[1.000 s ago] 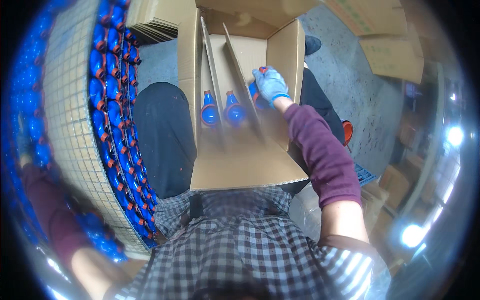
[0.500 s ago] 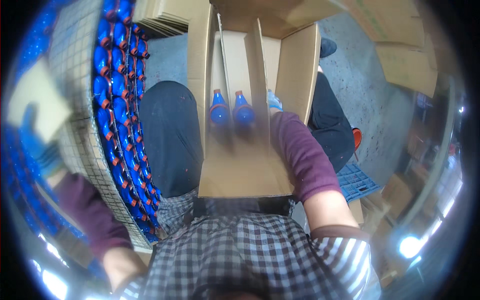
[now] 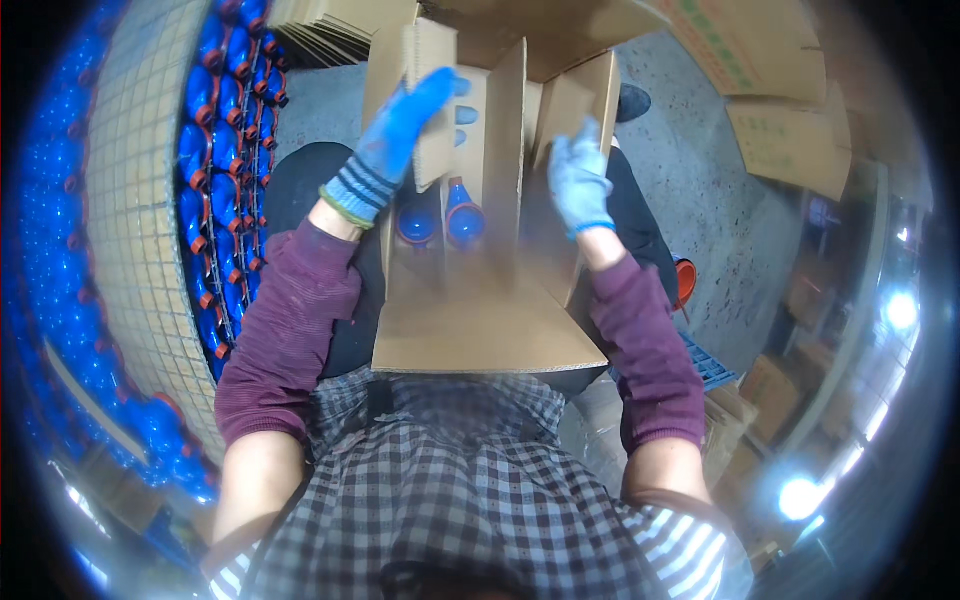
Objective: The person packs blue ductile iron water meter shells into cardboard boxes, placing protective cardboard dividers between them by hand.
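A cardboard box (image 3: 480,330) lay open on the person's lap, its near flap spread flat toward the checked shirt (image 3: 450,500). Inside it two blue bottles (image 3: 440,222) with orange collars lay side by side, caps toward the person, in the left part of the box. A cardboard divider (image 3: 506,160) stood upright down the middle, just right of the bottles. The left hand (image 3: 400,125), in a blue glove with a striped cuff, pinched the box's left flap (image 3: 435,100), thumb on one face and fingers folded over the other, holding it upright. The right hand (image 3: 578,180), in a paler blue glove, rested against the right flap (image 3: 585,100) with its fingers close together and slightly bent; whether it gripped the card could not be told. Both sleeves were maroon. To the left stood a wire-mesh cage (image 3: 130,230), with rows of more blue bottles (image 3: 215,150) stacked between it and the person's dark trousers. Beyond the box lay a stack of flat cardboard (image 3: 330,25). To the right, on the concrete floor (image 3: 690,180), leaned further cartons (image 3: 790,140), and a blue crate (image 3: 705,360) showed beside the right elbow.
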